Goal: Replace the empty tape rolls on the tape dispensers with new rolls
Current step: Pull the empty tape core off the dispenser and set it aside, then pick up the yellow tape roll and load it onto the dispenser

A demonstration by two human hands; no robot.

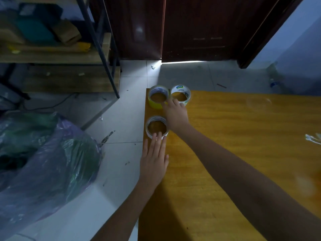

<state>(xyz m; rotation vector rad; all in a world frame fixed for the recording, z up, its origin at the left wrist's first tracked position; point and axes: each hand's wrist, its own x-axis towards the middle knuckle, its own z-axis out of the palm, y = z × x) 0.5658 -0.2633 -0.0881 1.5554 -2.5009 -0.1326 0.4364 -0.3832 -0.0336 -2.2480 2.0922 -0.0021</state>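
Dim room, wooden table (pixel 225 153) w/ 3 tape rolls at its far-left corner, no dispenser in view

Picking-rolls step: left hand (pixel 153 159) flat, fingers together on near roll (pixel 156 126); right hand (pixel 176 113) fingertips touching yellow roll (pixel 157 99) & white roll (pixel 181 94), not clamped. Next: grip one, bring to dispenser

yellow roll (pixel 155 102) flat, far corner | white roll (pixel 181 92) beside it | near roll (pixel 150 132) flat, table edge
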